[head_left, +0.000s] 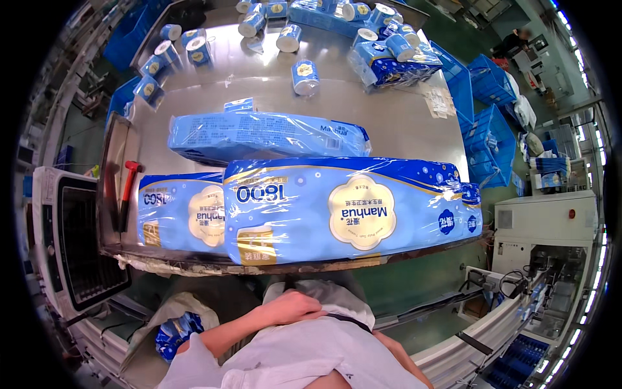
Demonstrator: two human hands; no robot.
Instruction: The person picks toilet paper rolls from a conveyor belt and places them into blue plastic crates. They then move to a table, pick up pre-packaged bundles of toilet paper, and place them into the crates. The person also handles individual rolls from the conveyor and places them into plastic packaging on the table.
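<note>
My left hand (295, 308) rests at my waist against the light shirt, its fingers lying loosely over the cloth and no object visible in it. Of my right arm only a bare stretch (402, 360) shows beside the shirt; its hand is out of sight. Just beyond my waist, a large blue plastic-wrapped pack of toilet rolls (304, 214) lies along the table's near edge, overlapping another such pack (178, 204) on its left. Behind them lies a lighter blue wrapped pack (259, 137) on its side. Neither hand touches the packs.
Several loose wrapped rolls (305, 78) and another wrapped pack (398, 68) occupy the metal table's (214, 91) far part. A red-headed hammer (128, 185) lies at the left edge. Blue crates (489, 146) stand right; an open sack (175, 324) sits below left.
</note>
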